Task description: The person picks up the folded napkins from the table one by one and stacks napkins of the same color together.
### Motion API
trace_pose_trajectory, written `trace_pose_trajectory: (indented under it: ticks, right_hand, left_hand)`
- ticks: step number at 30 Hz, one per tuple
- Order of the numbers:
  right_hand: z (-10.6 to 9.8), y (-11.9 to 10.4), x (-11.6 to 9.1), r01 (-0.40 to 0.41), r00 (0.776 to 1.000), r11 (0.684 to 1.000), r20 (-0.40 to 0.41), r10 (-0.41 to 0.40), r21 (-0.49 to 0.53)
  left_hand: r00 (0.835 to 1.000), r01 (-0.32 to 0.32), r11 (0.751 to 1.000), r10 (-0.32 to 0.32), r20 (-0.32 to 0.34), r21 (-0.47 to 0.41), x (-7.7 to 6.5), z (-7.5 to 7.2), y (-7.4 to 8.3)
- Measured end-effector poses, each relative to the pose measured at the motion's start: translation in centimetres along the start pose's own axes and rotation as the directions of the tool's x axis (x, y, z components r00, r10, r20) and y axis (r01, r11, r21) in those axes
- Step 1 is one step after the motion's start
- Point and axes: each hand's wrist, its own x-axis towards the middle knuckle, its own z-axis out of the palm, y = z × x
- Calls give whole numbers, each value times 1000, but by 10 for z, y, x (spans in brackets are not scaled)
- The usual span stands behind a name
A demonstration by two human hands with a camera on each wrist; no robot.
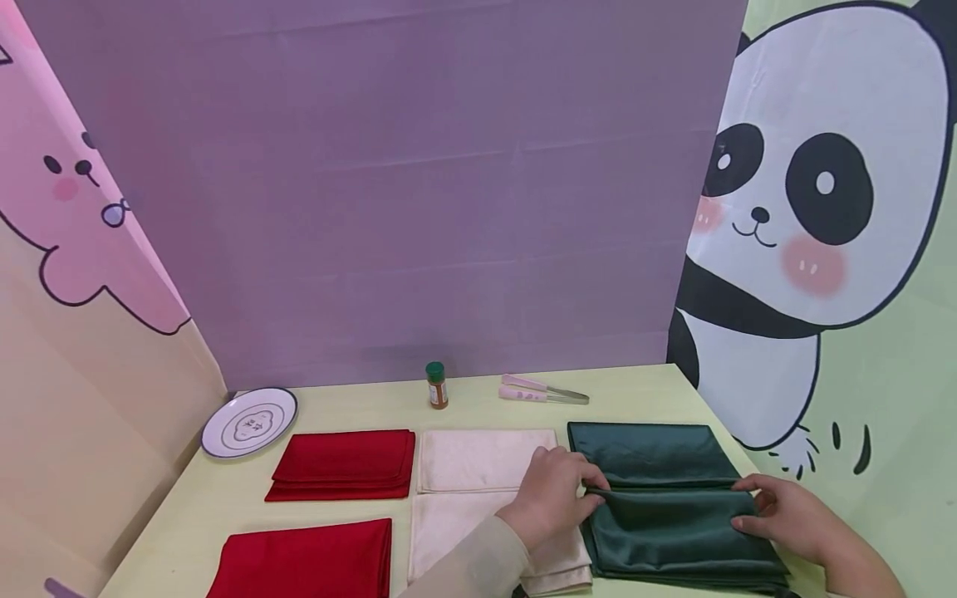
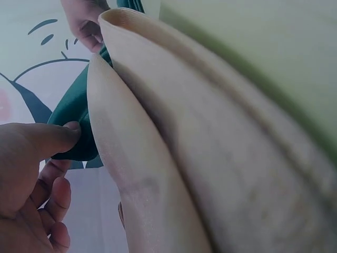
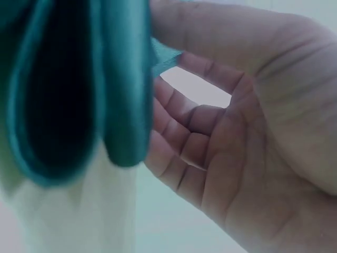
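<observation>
A folded dark green satin cloth [image 1: 688,540] lies at the front right in the head view. My left hand [image 1: 553,498] pinches its far left corner between thumb and fingers. At the far right corner, my right hand [image 1: 788,519] grips the same cloth. Behind it sits another folded green cloth [image 1: 650,453]. In the left wrist view, the thumb of my left hand [image 2: 31,174] presses on green fabric [image 2: 79,116], beside large folds of whitish cloth [image 2: 158,147]. Looped green layers [image 3: 126,79] hang beside my right hand [image 3: 226,126] in the right wrist view.
Two folded white cloths [image 1: 486,461] lie left of the green ones, the nearer partly under my left forearm. Two red cloths [image 1: 344,465] lie farther left. At the back are a plate [image 1: 250,423], a green-capped jar [image 1: 437,386] and pink-handled tongs [image 1: 542,390].
</observation>
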Motion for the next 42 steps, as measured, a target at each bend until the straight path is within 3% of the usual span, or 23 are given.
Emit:
trace_pose_trajectory:
  ticks: [19,30,42]
  right_hand:
    - [-4,-2,-2,94,989,995,-113,-96,-22]
    - [-8,-10,-1,42,986,999,-162,-41,2]
    - [-6,-14,-1,57,972,998,-229,-52,15]
  left_hand:
    - [999,23,999,-24,-43,-24,0,-2,-6]
    - [997,32,999,-33,-73,-24,0,-2,-12]
    - [996,82,991,-85,-32,-105,0,-11,-14]
